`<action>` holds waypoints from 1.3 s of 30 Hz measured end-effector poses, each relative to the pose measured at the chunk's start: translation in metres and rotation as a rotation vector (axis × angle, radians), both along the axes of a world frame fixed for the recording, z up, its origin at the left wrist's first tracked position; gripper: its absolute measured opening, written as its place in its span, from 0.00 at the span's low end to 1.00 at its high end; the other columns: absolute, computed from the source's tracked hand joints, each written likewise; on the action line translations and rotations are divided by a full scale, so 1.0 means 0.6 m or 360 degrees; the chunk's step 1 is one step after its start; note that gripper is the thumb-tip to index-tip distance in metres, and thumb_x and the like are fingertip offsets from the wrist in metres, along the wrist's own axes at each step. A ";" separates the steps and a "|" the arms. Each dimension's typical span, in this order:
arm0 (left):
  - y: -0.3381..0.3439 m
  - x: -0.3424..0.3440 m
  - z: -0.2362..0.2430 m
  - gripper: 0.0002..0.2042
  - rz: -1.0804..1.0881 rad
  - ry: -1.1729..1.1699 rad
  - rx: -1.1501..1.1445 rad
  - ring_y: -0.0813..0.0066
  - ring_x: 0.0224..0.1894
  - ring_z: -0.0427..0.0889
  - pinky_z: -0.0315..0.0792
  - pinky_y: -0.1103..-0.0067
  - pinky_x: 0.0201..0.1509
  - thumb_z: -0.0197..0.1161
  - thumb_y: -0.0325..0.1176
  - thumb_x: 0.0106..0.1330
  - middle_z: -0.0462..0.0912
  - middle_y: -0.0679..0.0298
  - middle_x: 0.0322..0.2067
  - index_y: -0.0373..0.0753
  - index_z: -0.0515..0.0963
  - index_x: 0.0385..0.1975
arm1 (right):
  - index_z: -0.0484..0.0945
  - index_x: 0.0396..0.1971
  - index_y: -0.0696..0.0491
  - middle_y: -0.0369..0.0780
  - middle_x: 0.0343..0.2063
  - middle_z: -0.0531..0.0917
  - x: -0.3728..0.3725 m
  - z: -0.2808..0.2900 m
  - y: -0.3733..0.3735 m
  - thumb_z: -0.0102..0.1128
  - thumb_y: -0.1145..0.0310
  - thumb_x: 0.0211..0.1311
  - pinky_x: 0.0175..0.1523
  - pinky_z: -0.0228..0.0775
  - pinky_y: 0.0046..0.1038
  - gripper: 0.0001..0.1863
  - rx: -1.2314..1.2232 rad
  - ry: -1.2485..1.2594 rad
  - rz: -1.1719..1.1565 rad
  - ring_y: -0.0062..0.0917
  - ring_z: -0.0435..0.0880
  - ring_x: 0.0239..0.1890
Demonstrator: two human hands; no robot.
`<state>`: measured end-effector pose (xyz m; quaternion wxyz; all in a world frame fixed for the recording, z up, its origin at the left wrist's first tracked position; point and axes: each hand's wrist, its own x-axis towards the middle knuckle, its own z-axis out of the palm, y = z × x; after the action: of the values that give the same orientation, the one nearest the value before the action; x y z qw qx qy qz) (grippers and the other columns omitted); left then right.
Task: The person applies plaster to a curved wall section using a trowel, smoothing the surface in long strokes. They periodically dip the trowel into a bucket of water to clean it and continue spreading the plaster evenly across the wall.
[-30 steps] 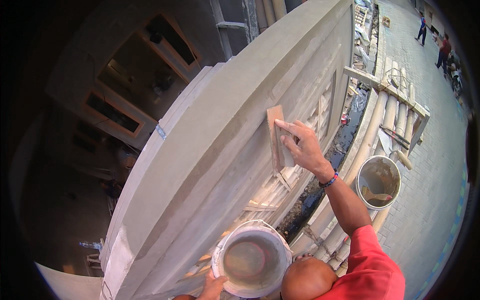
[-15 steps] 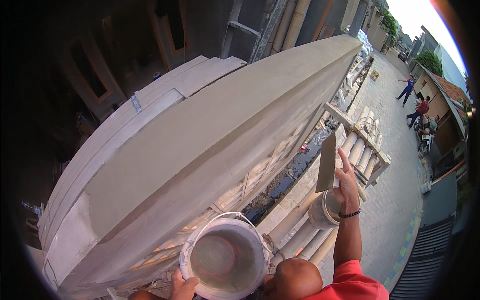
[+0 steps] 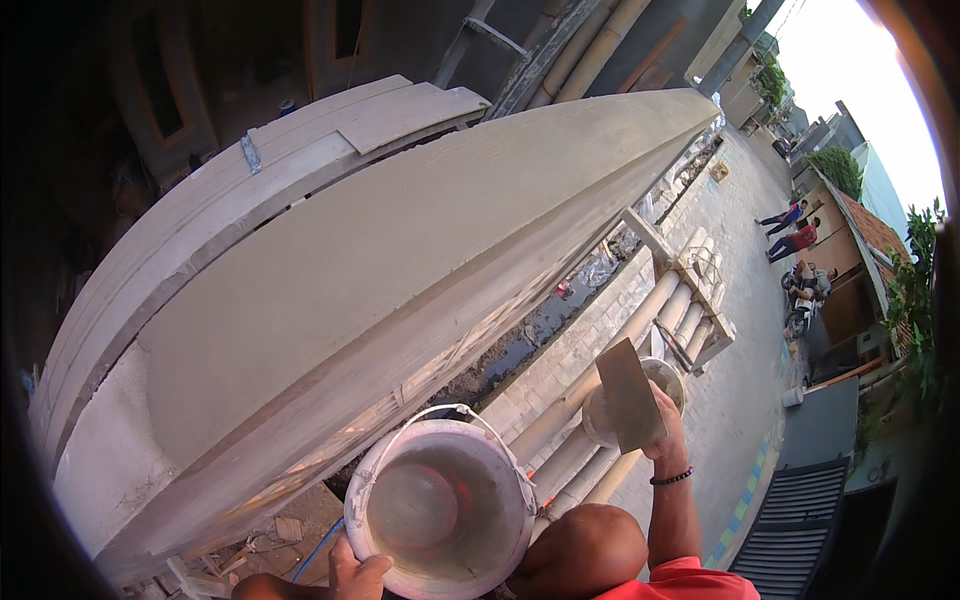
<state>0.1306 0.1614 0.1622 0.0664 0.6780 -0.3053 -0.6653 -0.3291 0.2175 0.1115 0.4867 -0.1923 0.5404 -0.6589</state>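
Observation:
At the lower edge, my left hand [image 3: 357, 572] is closed on the rim of a pale bucket [image 3: 519, 520]. The bucket has a thin handle and a greyish wet layer over its bottom, with a pinkish patch. My right hand [image 3: 668, 432], with a beaded bracelet at its wrist, grips a rectangular plastering trowel [image 3: 627, 392] whose flat face shows. Behind the trowel, a second bucket [image 3: 597, 416] is partly hidden. To the left stretches a long ledge [image 3: 350, 260] coated in smooth grey plaster; both hands are apart from it.
A bamboo pole platform [image 3: 655, 302] with a wooden crosspiece runs along the right of the ledge, above a ditch [image 3: 510, 358] of dark water. Beyond lies a paved lane [image 3: 735, 290] with people and a motorcycle [image 3: 800, 315]. A bare rounded body part [image 3: 580, 555] fills the lower edge.
My right hand has come down and left, and the trowel's face has turned into view in front of the second bucket. My left hand keeps its hold on the bucket rim. The view has shifted.

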 end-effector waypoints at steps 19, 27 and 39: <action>0.099 -0.055 0.271 0.32 0.0827 0.0229 0.0210 0.51 0.52 0.77 0.79 0.53 0.46 0.55 0.17 0.52 0.73 0.53 0.53 0.46 0.64 0.61 | 0.67 0.62 0.63 0.45 0.36 0.83 -0.179 0.568 0.157 0.65 0.68 0.57 0.32 0.74 0.27 0.33 0.1483 0.0609 0.0089 0.28 0.82 0.33; 0.075 -0.077 0.593 0.31 0.0686 0.0359 0.0193 0.49 0.52 0.76 0.76 0.48 0.48 0.57 0.16 0.51 0.73 0.55 0.52 0.42 0.65 0.59 | 0.79 0.48 0.62 0.44 0.30 0.83 -0.157 0.600 0.360 0.63 0.71 0.52 0.30 0.75 0.34 0.21 0.1959 0.0422 0.0042 0.32 0.84 0.29; 0.037 -0.116 0.714 0.30 0.0860 0.0458 -0.0176 0.63 0.50 0.78 0.75 0.67 0.52 0.57 0.20 0.54 0.75 0.56 0.51 0.37 0.64 0.61 | 0.70 0.61 0.58 0.45 0.43 0.82 -0.028 0.663 0.283 0.65 0.69 0.56 0.41 0.77 0.35 0.31 0.1562 0.0252 0.0280 0.33 0.84 0.40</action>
<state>0.0610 0.1835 0.5903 0.3201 0.6288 -0.1373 -0.6951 -0.3457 0.3872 0.5094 0.5309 -0.0351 0.8034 -0.2671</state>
